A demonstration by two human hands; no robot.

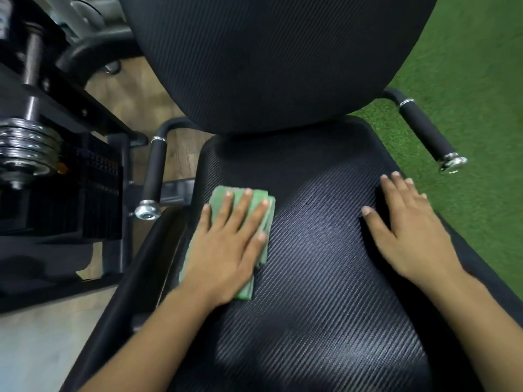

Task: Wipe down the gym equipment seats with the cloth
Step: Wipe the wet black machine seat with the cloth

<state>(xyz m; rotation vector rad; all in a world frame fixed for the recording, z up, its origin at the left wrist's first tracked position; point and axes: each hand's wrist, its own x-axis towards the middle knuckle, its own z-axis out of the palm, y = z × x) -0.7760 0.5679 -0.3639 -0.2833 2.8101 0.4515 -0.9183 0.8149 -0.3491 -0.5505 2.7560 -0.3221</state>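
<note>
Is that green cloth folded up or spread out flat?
Folded. The cloth shows stacked layered edges along its right side, under the flat left hand on the seat.

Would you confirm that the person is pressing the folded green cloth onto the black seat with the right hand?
Not quite: the head view shows the left hand pressing the folded green cloth onto the black seat; the right hand lies bare on the seat.

Left hand flat, fingers spread, pressing down; right hand flat, fingers straight.
</note>
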